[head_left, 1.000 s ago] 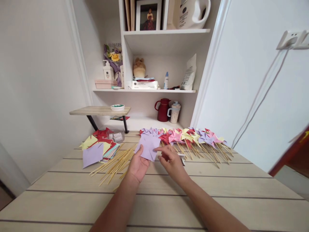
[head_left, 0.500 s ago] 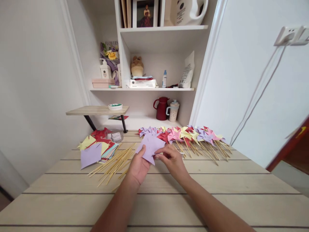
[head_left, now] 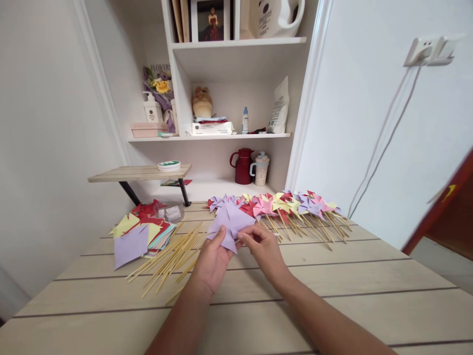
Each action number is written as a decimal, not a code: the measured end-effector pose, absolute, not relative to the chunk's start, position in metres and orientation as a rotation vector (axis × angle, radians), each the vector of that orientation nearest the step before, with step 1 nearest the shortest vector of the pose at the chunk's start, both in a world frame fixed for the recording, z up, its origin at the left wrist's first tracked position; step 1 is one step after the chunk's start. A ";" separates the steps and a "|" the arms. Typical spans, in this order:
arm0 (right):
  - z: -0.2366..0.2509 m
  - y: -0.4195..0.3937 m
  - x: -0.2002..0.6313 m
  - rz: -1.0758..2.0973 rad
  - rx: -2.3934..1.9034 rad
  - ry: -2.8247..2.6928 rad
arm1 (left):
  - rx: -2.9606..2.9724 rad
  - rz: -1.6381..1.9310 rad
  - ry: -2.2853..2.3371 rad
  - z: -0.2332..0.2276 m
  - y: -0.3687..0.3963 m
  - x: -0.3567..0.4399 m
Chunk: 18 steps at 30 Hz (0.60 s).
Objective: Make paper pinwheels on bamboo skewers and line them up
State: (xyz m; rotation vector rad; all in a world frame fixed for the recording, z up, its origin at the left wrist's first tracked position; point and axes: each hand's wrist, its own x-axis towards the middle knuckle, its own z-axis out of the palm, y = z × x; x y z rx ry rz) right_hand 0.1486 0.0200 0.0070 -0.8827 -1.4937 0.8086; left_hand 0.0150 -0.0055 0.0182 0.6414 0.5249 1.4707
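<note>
A purple paper sheet with cut, pointed corners (head_left: 229, 220) is held up over the table between both hands. My left hand (head_left: 213, 264) grips it from below, the thumb lying on its face. At its lower right edge, the thumb and fingers of my right hand (head_left: 265, 249) pinch the paper. Just left of the hands lie several thin wooden sticks (head_left: 177, 256). Behind the sheet and to the right rests a row of finished paper pinwheels on sticks (head_left: 281, 206) in purple, red, pink and yellow.
Coloured paper sheets (head_left: 131, 246) lie at the left beside a clear plastic box (head_left: 173, 213). A small raised wooden stand (head_left: 138, 173) carries a round white tin (head_left: 169, 166). At the back stand a red jug (head_left: 243, 166) and a cup (head_left: 261, 170).
The camera view has turned slightly, shifting the scene left. The purple sheet has turned a little in my hands, and both hands still hold it.
</note>
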 end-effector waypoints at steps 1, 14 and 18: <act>0.008 0.019 0.148 0.828 -0.888 -1.478 | 0.654 1.470 0.521 0.018 -0.006 0.015; 0.009 0.015 0.148 0.889 -0.890 -1.374 | 0.835 1.572 0.659 0.017 -0.010 0.024; 0.010 0.014 0.148 0.879 -0.912 -1.363 | 0.850 1.601 0.722 0.015 -0.008 0.024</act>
